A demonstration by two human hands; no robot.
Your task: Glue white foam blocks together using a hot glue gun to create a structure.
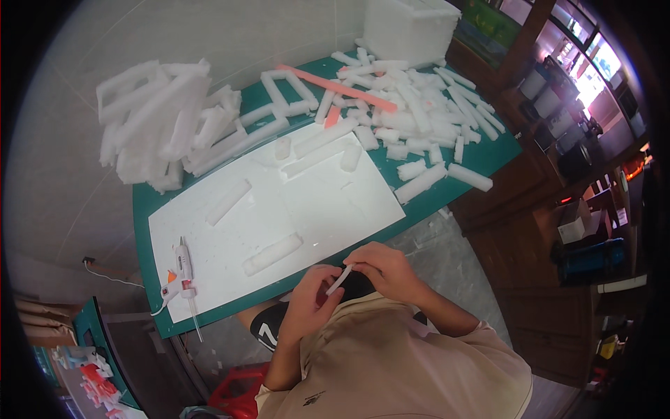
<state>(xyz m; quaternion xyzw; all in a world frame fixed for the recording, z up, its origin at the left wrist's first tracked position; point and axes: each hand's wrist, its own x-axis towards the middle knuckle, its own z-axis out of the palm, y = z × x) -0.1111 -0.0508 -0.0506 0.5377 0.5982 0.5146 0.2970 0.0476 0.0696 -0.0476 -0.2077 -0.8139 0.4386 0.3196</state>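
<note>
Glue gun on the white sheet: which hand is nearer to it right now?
Left. The left hand is off to the right of the glue gun; the right hand is farther right, beyond the left one.

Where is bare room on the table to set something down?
The white sheet looks mostly bare right of its nearest foam stick, and between that stick and the glue gun. Crowded: the green table's far right, by loose foam pieces, and its far left, by foam frames.
</note>
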